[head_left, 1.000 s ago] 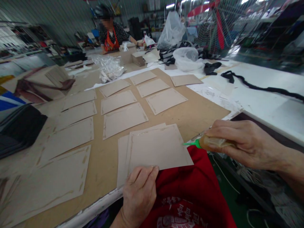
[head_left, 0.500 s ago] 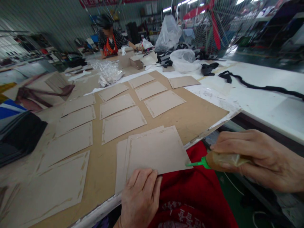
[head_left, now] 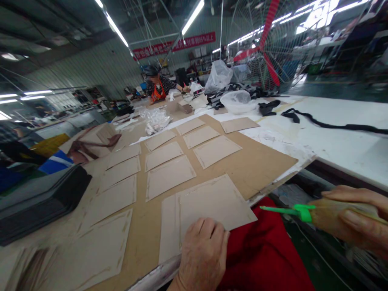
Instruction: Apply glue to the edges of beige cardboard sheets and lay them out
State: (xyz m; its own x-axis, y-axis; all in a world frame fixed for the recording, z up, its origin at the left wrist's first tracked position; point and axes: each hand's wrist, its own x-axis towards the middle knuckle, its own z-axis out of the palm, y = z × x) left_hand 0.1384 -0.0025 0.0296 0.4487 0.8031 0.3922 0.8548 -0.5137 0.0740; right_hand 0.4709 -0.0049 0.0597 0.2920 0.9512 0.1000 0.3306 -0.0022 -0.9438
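Observation:
My left hand (head_left: 203, 254) rests with fingers pressed flat on the near edge of a small stack of tan card sheets (head_left: 212, 204), which lies at the front of a brown board (head_left: 260, 165). At the right edge of view my right hand (head_left: 354, 220) is wrapped round a glue bottle (head_left: 327, 212) with a green nozzle (head_left: 281, 210). The nozzle points left and hovers off the board's edge, just right of the stack. Several more tan sheets (head_left: 169, 176) lie in rows across the board.
A red garment (head_left: 266, 254) covers my lap below the stack. Dark stacked sheets (head_left: 39, 198) sit at the left. A black strap (head_left: 327, 125), plastic bags (head_left: 239, 99) and a large fan (head_left: 263, 48) stand on the white table. Another person (head_left: 157, 87) works at the far end.
The view has tilted up. My right hand with the glue bottle has drawn back to the right, away from the stack's edge. My left hand stays on the stack.

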